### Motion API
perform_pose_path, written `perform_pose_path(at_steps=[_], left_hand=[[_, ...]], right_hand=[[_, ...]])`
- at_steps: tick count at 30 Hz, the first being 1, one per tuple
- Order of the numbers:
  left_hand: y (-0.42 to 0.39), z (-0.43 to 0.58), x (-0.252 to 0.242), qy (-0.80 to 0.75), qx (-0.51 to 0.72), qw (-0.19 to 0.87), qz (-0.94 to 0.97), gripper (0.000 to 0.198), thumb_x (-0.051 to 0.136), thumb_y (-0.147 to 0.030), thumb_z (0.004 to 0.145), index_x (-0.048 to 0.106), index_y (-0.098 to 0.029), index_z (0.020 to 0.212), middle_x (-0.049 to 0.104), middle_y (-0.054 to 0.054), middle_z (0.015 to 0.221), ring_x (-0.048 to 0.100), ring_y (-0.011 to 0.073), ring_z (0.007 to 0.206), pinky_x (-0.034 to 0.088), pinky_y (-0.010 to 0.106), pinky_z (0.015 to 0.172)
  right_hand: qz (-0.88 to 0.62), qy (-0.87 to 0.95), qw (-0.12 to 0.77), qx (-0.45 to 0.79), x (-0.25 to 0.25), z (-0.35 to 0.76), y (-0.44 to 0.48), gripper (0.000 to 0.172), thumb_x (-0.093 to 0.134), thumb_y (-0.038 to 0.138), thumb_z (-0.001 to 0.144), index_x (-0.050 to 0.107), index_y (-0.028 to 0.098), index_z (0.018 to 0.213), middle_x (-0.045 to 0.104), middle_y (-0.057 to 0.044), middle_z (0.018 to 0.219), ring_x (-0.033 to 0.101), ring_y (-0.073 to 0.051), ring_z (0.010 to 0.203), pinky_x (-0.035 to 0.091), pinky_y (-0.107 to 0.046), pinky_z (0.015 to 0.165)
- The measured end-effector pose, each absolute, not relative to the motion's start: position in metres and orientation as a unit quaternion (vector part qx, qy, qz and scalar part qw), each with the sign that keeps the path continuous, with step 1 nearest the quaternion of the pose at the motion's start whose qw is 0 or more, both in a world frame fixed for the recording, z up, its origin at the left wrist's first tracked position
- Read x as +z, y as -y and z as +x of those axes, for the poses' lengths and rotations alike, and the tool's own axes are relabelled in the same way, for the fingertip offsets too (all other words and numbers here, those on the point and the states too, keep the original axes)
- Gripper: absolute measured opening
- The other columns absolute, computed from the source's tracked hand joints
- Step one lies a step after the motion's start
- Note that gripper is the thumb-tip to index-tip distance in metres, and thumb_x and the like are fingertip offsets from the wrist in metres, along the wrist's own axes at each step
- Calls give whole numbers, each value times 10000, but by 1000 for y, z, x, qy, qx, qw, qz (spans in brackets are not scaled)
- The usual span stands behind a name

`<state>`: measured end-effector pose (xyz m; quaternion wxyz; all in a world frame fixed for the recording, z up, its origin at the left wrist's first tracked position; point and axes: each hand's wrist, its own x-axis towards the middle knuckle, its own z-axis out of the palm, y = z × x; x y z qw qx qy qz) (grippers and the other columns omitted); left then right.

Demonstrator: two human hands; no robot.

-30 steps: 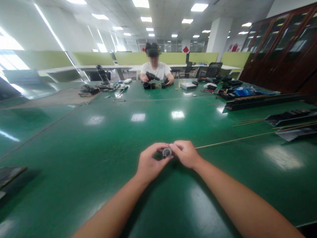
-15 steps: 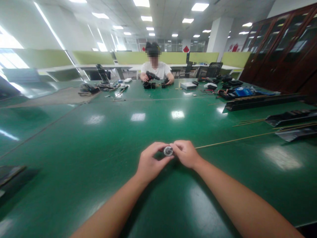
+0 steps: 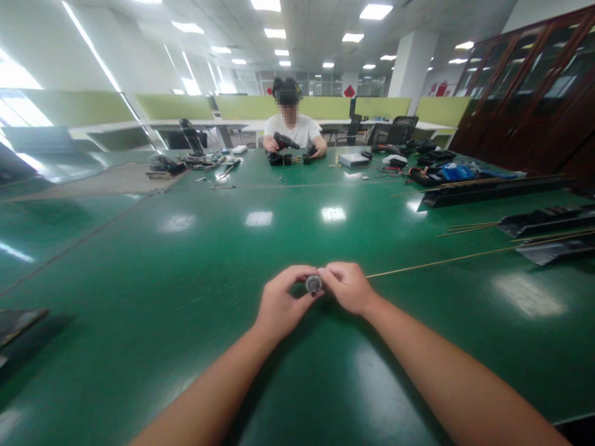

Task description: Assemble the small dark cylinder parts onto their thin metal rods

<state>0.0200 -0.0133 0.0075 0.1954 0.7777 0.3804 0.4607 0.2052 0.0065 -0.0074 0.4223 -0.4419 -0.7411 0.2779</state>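
Observation:
A small round metal part (image 3: 313,284), grey with a dark core, is held between both my hands just above the green table (image 3: 186,279). My left hand (image 3: 281,305) curls round it from the left, thumb and fingers pinched on it. My right hand (image 3: 346,287) pinches it from the right with its fingers closed. The part's back is hidden behind my fingers.
A thin brass rod (image 3: 441,262) lies to the right of my hands. Long black trays (image 3: 548,218) and rods lie at the right edge. Across the table sits a person in a white shirt (image 3: 292,131) handling a black tool, among scattered parts (image 3: 195,164). A dark object (image 3: 18,322) lies at the left.
The metal part has turned slightly between my fingers; my hands stay in the same place.

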Motion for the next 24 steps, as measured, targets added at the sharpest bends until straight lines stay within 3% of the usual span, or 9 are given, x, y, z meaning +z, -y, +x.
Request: perform_pose_path(at_steps=[9,14,16,20,24], left_hand=[[12,21,6,-379,461,176,783,227,731,-125,783,683,-213,986,708,15,1036,658,143,970,515,262,900],[12,20,10,-393,442,157,791,220,762,-226,785,673,-213,985,699,16,989,647,157,915,514,279,843],[11,18,10,-406,424,152,795,221,761,-270,793,681,-220,993,700,21,980,643,168,903,514,290,826],[5,13,9,-433,403,147,793,256,764,-282,788,700,-237,1032,697,23,997,637,177,925,509,304,840],[0,7,7,-464,399,135,779,273,784,-204,744,718,-244,1006,677,16,973,629,174,912,506,295,838]], right_hand=[[-443,745,418,272,-5,204,-5,466,487,392,956,494,169,547,443,36,545,433,-101,549,281,-240,556],[-471,727,425,262,-5,207,-6,477,463,419,969,535,174,566,489,25,555,473,-115,561,309,-243,566],[-484,706,443,267,-7,209,-8,438,426,404,984,594,182,645,536,18,586,520,-129,591,345,-242,586],[-504,671,469,276,-12,210,-12,187,458,224,921,637,217,977,616,25,697,585,-149,654,412,-247,630],[-495,683,470,259,-16,209,-13,451,492,32,735,575,224,1134,655,8,867,609,-158,768,462,-265,713]])
